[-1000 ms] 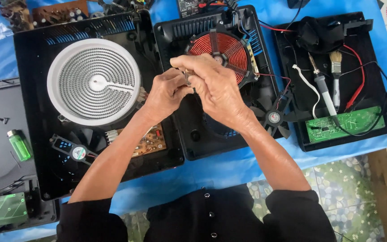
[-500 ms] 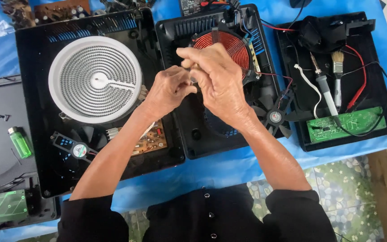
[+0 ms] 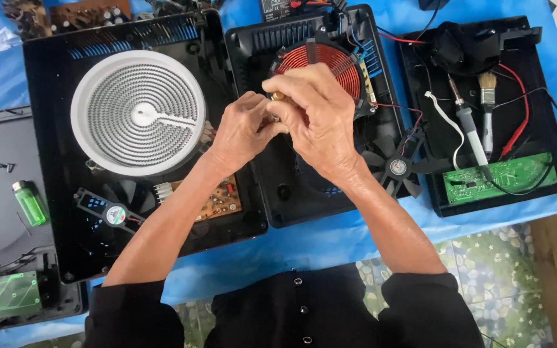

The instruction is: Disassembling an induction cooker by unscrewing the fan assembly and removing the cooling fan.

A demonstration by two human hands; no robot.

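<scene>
- I see both hands meeting over the middle black tray [image 3: 291, 200], just at the 7 o'clock edge of the copper coil [image 3: 330, 64].
- My left hand [image 3: 243, 132] is curled, its fingertips pinching a small brass-coloured part [image 3: 278, 96]; what the part is, I cannot tell.
- My right hand [image 3: 317, 119] is cupped over the same spot, fingers bent down against the left ones, so the two hands press together around the part.
- At 9 o'clock from the hands lies a white round heating plate [image 3: 138, 113] in its own black tray.
- At 7 o'clock from that plate sit a small fan [image 3: 114, 214] and a brown circuit board [image 3: 217, 200].
- At 3 o'clock from the hands another fan [image 3: 398, 167] rests between the trays.
- Further at 3 o'clock, the right tray carries a soldering iron [image 3: 469, 125], a brush [image 3: 488, 96] and a green circuit board [image 3: 501, 175].
- A green lighter [image 3: 29, 203] lies far at 9 o'clock on the blue worktop's [image 3: 330, 238] grey panel.
</scene>
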